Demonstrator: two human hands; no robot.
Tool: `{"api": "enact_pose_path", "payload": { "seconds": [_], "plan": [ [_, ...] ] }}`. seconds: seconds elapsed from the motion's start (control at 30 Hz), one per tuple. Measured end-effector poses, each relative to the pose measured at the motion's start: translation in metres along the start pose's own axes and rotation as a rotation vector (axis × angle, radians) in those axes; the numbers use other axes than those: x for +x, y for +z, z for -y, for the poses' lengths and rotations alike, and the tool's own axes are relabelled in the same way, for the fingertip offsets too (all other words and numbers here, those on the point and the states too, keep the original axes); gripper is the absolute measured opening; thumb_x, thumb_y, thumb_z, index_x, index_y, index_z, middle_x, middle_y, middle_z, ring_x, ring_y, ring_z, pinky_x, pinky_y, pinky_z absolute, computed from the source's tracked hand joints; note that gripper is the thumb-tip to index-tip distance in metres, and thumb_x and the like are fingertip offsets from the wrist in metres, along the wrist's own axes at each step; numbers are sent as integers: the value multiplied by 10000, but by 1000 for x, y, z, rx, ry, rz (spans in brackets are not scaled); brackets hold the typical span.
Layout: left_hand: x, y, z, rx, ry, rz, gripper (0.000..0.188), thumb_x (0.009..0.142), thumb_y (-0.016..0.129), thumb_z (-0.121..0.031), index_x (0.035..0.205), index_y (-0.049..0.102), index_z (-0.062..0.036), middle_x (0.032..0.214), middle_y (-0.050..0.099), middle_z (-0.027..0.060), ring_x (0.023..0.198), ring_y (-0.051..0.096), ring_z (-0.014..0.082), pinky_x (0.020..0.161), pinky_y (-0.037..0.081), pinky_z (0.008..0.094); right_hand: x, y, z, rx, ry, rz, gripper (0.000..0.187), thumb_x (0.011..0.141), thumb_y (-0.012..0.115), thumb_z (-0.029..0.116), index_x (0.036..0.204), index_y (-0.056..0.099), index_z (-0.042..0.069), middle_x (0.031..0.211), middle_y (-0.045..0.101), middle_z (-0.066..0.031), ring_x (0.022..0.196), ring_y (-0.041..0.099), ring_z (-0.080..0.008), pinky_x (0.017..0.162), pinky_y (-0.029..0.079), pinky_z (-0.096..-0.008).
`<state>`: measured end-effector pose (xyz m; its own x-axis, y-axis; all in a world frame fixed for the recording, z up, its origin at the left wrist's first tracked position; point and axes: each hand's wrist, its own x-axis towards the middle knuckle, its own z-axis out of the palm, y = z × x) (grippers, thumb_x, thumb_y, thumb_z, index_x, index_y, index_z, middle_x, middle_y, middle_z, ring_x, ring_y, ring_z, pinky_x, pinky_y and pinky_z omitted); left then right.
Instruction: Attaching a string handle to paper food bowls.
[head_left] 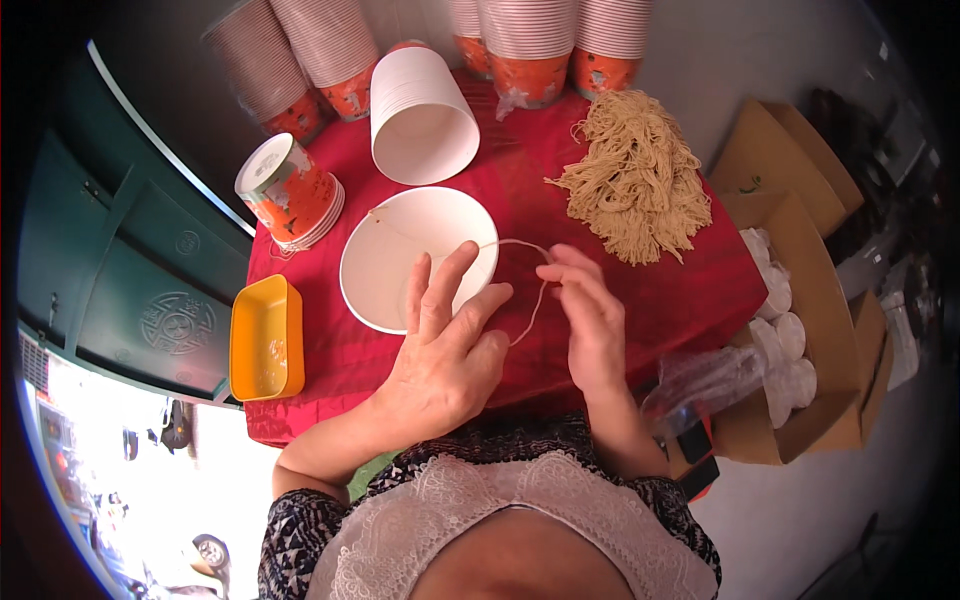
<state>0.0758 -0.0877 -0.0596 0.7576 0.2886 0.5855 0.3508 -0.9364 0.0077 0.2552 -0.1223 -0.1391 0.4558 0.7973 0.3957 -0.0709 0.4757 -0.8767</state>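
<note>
A white paper tub [380, 270] lies mouth toward me in the middle of the red-covered table. A thin pale string [522, 241] crosses its rim and loops down between my hands. My left hand [445, 350] is in front of the tub, with its upper fingers spread and the string reaching its thumb, which lies close to the index finger. To the right, my right hand [590, 320] has its fingers bent together on the string's upper bend; its thumb is mostly hidden. Beyond the right hand lies a heap of tan strings [640, 180].
Behind stand a white tub stack [425, 110], an upturned orange tub stack [290, 190] and tall wrapped tub stacks [525, 50]. A yellow plastic box [268, 340] sits at the left edge. Open cardboard boxes [825, 330] with white round items stand right of the table [520, 375].
</note>
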Motion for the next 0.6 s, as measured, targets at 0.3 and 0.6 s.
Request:
{"api": "enact_pose_path", "payload": {
  "seconds": [0.3, 0.6],
  "plan": [
    [23, -7, 16, 16, 125, 65, 178, 683, 729, 0, 763, 570, 9, 1191, 557, 144, 1343, 393, 454, 1083, 296, 691, -18, 12, 21, -101, -50, 326, 191, 931, 596, -20, 1117, 627, -52, 985, 695, -132, 842, 680, -167, 756, 545, -274],
    [33, -21, 48, -103, -54, 9, 191, 728, 678, 47, 854, 563, -40, 1105, 600, 128, 1275, 468, 425, 1000, 433, 529, -2, 20, 17, -304, -194, 101, 94, 839, 671, -71, 803, 615, -5, 661, 545, 18, 566, 440, -32, 493, 344, -214]
  ]
}}
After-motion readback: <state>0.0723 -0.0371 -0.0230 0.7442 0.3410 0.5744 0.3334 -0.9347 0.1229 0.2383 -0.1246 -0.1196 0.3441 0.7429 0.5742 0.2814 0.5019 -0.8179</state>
